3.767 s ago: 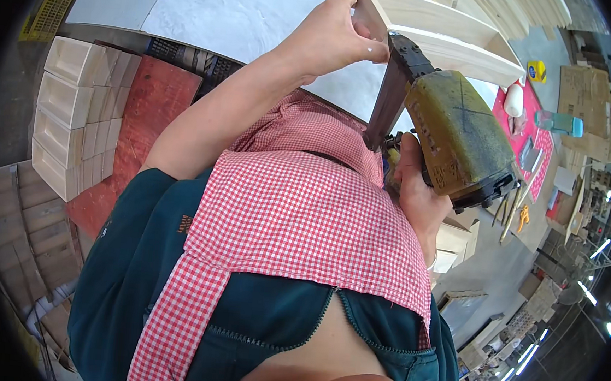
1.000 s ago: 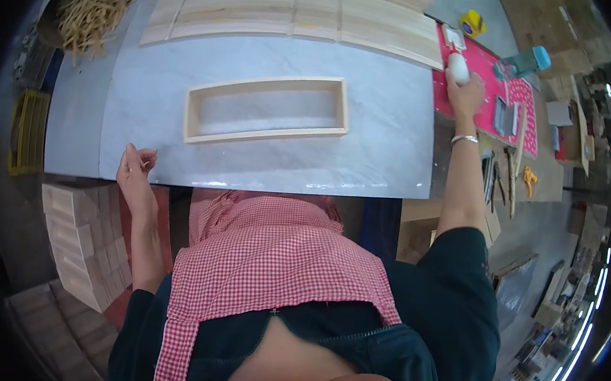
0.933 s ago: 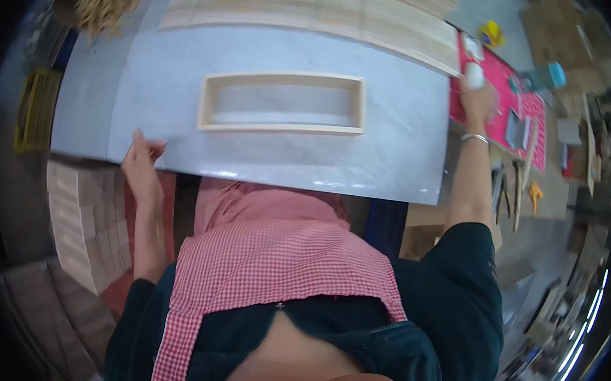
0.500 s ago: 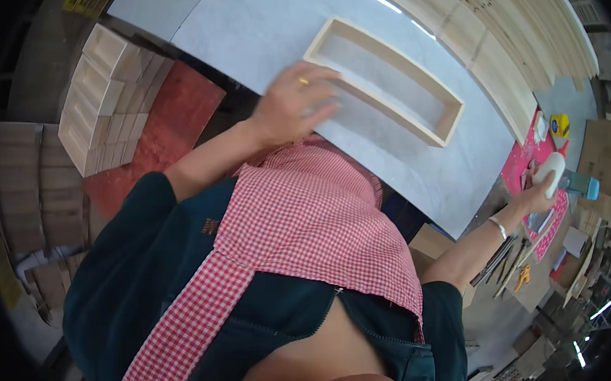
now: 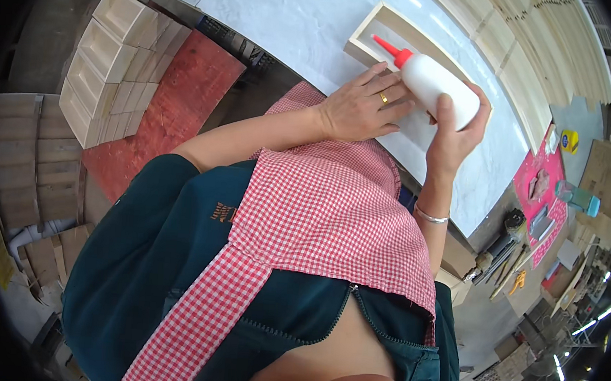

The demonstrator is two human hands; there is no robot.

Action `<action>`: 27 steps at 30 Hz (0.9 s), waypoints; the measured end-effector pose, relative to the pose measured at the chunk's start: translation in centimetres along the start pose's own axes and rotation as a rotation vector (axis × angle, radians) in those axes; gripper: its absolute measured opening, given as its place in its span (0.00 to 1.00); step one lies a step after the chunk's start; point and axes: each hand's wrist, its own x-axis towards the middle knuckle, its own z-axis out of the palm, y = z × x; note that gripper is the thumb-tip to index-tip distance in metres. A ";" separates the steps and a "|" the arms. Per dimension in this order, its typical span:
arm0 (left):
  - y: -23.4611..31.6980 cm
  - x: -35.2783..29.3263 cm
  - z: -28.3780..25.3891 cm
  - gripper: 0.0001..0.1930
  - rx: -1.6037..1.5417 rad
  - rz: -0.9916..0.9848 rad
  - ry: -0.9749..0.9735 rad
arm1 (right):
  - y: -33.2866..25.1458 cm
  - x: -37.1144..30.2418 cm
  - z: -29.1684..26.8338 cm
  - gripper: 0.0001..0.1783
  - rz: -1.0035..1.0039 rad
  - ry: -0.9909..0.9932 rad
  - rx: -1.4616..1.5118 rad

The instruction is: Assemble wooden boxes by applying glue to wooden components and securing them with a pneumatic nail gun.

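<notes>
A white squeeze bottle with a red pointed nozzle (image 5: 437,86) is in my right hand (image 5: 459,127), which wraps round its lower end. The bottle lies tilted over a shallow rectangular wooden frame (image 5: 417,30), nozzle pointing to the far left. My left hand (image 5: 368,106), a gold ring on one finger, is at the frame's near side with fingers apart. Whether it touches the wood I cannot tell. Hand and bottle hide much of the frame's near side and right end. Under it is a pale grey marbled tabletop (image 5: 289,19).
Stacked wooden boxes (image 5: 109,56) stand on a red board (image 5: 196,77) at the left. Long pale wooden strips (image 5: 527,57) line the table's far right. A yellow tape measure (image 5: 569,141), a teal-capped jar (image 5: 588,204) and several tools (image 5: 503,254) lie at the right.
My right hand has brought the bottle from the far right to above the frame. My left hand has shifted right along the frame's near side.
</notes>
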 end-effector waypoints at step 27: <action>-0.5 -0.3 0.5 0.20 -0.034 0.008 -0.030 | 0.4 4.4 4.2 0.32 -0.409 -0.045 -0.320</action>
